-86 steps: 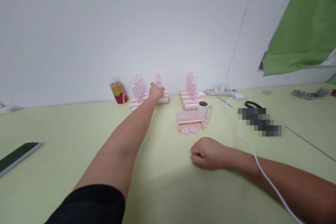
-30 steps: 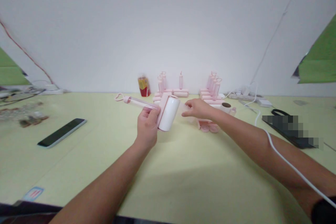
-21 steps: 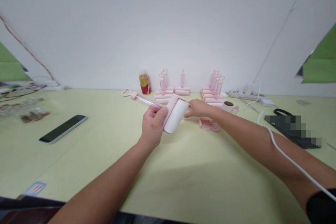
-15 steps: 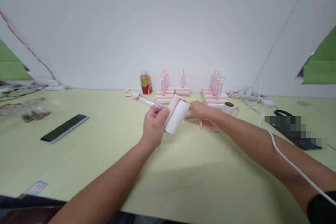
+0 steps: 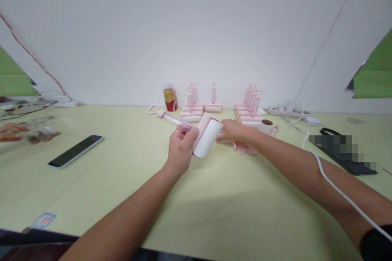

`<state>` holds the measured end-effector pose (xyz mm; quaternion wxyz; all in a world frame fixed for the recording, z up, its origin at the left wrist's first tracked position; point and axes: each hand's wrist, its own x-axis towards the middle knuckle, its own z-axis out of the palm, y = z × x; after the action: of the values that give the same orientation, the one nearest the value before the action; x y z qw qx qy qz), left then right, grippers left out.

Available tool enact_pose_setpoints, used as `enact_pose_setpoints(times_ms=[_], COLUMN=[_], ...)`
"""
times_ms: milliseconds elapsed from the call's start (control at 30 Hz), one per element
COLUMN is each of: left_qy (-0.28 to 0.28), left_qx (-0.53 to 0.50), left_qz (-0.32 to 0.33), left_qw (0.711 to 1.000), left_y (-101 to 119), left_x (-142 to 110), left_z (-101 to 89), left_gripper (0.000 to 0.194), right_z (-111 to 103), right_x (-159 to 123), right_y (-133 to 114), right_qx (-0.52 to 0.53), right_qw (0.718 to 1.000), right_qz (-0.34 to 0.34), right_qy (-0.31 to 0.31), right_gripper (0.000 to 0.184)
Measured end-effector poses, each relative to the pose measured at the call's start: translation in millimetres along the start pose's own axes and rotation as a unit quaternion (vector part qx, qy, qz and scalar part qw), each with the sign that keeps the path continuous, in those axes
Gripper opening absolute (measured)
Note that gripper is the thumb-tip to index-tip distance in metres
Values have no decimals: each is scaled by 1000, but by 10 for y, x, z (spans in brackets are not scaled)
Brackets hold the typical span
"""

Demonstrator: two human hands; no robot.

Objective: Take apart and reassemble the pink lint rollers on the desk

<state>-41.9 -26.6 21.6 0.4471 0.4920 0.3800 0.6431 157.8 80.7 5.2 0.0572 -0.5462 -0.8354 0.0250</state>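
My left hand [image 5: 181,149] is closed around the handle of a pink lint roller [image 5: 208,138], which it holds tilted above the table. The roll is white under a pink cover, and the clear pink handle [image 5: 174,119] ends in a heart-shaped loop. Just behind the roller, my right hand [image 5: 233,129] reaches down among loose pink parts [image 5: 241,147]. Its fingers are curled and partly hidden by the roller, so what they grip cannot be made out. A white paper roll [image 5: 266,125] with a brown core stands beside my right forearm.
Several lint rollers [image 5: 251,106] stand along the wall, with more at the left [image 5: 191,104]. A red and yellow packet [image 5: 170,98] is nearby. A phone [image 5: 76,151] lies left, a dark object [image 5: 343,151] right. A white cable [image 5: 318,163] crosses my right arm. Another person's hand [image 5: 12,131] is at far left.
Another person's hand has come in at the left edge, by the clear plastic pieces. My own hands and the lint roller have barely moved.
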Motion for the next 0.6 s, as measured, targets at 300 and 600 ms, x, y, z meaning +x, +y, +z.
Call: enact_pose_setpoints(times_ms=[300,600], left_qy=[4,-92], left_qx=[5,-14], left_qz=[1,-50], left_qw=[1000,994], left_y=[-15,-38], left_x=[15,-127], left_z=[-20,96], left_gripper=[31,38], right_z=[-148,-121], right_x=[-130,-999], right_y=[-23,-543], right_qx=[36,631], right_qw=[998,766], right_qz=[-45,-127], right_qy=[34,-2], right_gripper=[54,41])
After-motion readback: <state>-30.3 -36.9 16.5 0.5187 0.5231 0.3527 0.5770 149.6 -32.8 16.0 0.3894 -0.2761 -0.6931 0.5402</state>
